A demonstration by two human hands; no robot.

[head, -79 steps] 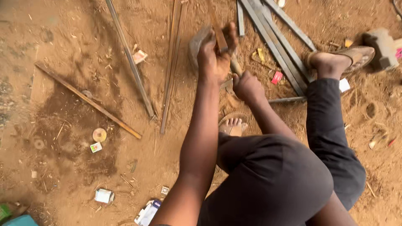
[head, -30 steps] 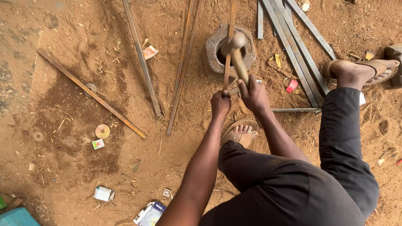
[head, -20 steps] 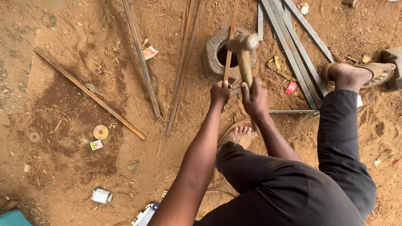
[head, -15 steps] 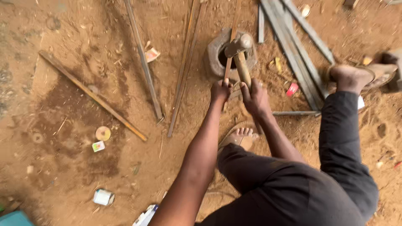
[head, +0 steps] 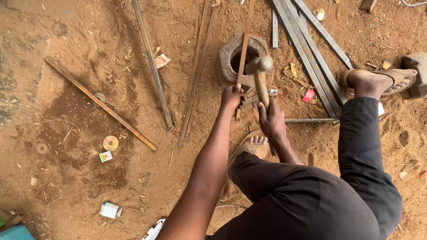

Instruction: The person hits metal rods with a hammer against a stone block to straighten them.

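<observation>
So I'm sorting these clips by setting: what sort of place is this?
Most likely an outdoor, ground-level metalworking spot. The person's left hand steadies a thin metal rod over a ring-shaped block, the right hand grips a hammer, and flat steel bars lie on bare dirt.

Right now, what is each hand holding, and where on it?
Left hand grips the thin metal rod near its lower end. Right hand grips the hammer by the lower part of its wooden handle.

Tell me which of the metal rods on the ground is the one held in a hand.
The thin rod gripped by the left hand; it runs across the ring-shaped block, while the other bars lie loose on the dirt.
</observation>
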